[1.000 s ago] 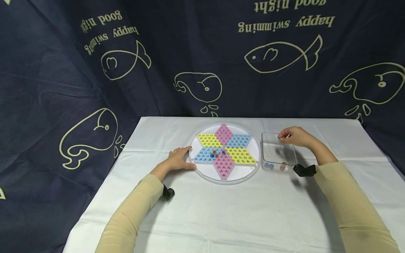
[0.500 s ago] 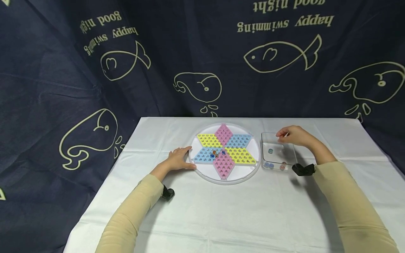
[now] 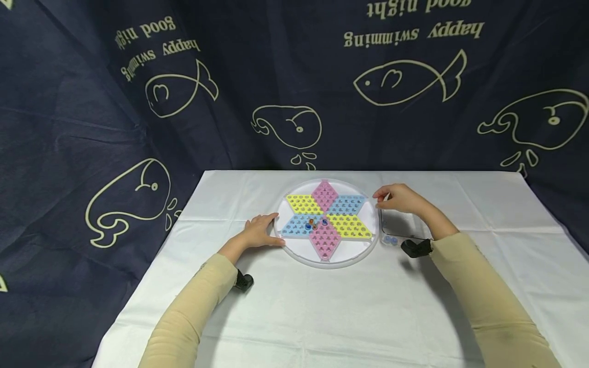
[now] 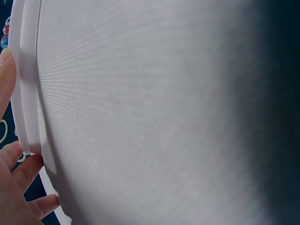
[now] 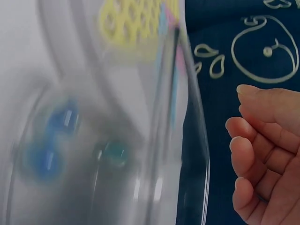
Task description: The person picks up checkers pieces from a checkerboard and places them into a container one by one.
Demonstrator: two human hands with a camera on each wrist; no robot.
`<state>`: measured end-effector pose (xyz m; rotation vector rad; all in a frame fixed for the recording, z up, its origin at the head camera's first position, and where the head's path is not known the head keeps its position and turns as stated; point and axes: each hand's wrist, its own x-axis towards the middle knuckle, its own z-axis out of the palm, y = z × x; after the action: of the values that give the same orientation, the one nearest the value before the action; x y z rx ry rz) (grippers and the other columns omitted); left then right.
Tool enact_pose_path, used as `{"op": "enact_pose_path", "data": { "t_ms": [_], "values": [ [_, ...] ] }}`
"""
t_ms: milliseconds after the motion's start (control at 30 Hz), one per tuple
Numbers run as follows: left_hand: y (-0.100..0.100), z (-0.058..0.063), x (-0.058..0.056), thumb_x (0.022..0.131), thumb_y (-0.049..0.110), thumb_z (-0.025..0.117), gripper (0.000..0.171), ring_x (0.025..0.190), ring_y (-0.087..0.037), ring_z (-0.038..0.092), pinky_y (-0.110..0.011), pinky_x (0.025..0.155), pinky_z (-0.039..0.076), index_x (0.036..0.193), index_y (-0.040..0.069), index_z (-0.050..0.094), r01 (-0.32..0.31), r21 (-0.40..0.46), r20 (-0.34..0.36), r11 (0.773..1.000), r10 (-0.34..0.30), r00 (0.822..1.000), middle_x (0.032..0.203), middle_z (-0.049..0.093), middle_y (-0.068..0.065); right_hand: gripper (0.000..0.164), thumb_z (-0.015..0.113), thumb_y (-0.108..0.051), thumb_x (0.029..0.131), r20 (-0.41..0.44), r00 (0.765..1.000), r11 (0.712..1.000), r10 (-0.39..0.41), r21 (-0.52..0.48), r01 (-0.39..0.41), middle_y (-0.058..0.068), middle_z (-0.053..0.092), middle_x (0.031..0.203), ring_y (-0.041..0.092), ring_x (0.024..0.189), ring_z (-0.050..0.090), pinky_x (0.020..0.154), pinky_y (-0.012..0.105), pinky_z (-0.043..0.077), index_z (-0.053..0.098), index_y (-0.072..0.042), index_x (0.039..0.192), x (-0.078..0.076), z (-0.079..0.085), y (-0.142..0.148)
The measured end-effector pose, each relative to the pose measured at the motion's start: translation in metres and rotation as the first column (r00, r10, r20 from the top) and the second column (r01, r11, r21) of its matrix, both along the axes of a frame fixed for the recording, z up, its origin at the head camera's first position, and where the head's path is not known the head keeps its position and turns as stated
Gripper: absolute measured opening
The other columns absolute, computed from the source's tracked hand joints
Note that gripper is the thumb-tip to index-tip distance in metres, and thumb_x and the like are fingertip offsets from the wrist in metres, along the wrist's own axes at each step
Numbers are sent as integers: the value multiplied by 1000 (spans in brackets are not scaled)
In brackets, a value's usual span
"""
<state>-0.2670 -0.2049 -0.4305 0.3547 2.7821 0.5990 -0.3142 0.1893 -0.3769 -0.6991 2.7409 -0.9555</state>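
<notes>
My left hand (image 3: 255, 232) rests at the left rim of a round white Chinese checkers board (image 3: 294, 253), thumb and fingers spread along its edge; in the left wrist view the fingertips (image 4: 33, 161) touch the rim. On the board, a few blue and orange marbles (image 3: 309, 226) sit near the centre. My right hand (image 3: 400, 198) hovers over the back of a clear plastic box (image 3: 398, 232), its fingers loosely curled and nothing showing between them. A teal marble (image 5: 116, 152) and two blue marbles (image 5: 47, 161) lie in the box.
A white cloth (image 3: 294, 312) covers the table. Behind it hangs a dark blue curtain (image 3: 285, 66) with printed fish and whales. The box stands close beside the board's right rim.
A teal marble has left my right fingers and come down in the box. Then the right hand has moved left toward the board. The left hand stays put.
</notes>
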Motion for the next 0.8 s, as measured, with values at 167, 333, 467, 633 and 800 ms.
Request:
{"op": "enact_pose_path", "data": {
  "t_ms": [167,333,467,633,800],
  "values": [
    [-1,0,-1,72,50,71,94,136,-42,16,-63,106,8,144,9,26,9,-1,-10,1000,-9,1000,147,30,-15,33,64,-10,83,10,999,999,34,-16,-34,12,61,91,20,74,57,61,28,46,59,9,110,-3,-1,-25],
    [-1,0,-2,72,50,71,94,136,-42,16,-63,107,7,145,10,26,10,-3,-6,1000,-10,1000,147,30,-15,34,64,-10,83,13,997,997,74,-39,-74,14,62,92,21,76,58,63,27,47,59,8,111,-2,-1,-49],
    [-1,0,-2,72,49,71,94,136,-42,17,-63,106,8,145,9,26,11,-4,-9,1000,-11,1000,147,31,-15,33,64,-10,84,35,996,996,78,-55,-76,14,63,93,17,71,54,61,26,45,60,7,112,-3,-5,-65],
    [-1,0,-1,73,49,71,94,136,-42,16,-63,106,8,145,10,26,11,-4,-7,1000,-11,1000,147,30,-15,32,63,-9,83,42,994,993,101,-71,-98,13,62,92,17,73,54,62,25,45,60,7,111,-4,-9,-80],
    [-1,-1,-1,73,49,71,94,136,-42,16,-63,107,7,145,10,26,7,-11,-5,1000,-7,1000,147,30,-15,31,63,-9,83,57,992,992,115,-63,-111,11,61,91,20,79,58,66,27,47,60,7,111,-2,-12,-91]
  ]
}}
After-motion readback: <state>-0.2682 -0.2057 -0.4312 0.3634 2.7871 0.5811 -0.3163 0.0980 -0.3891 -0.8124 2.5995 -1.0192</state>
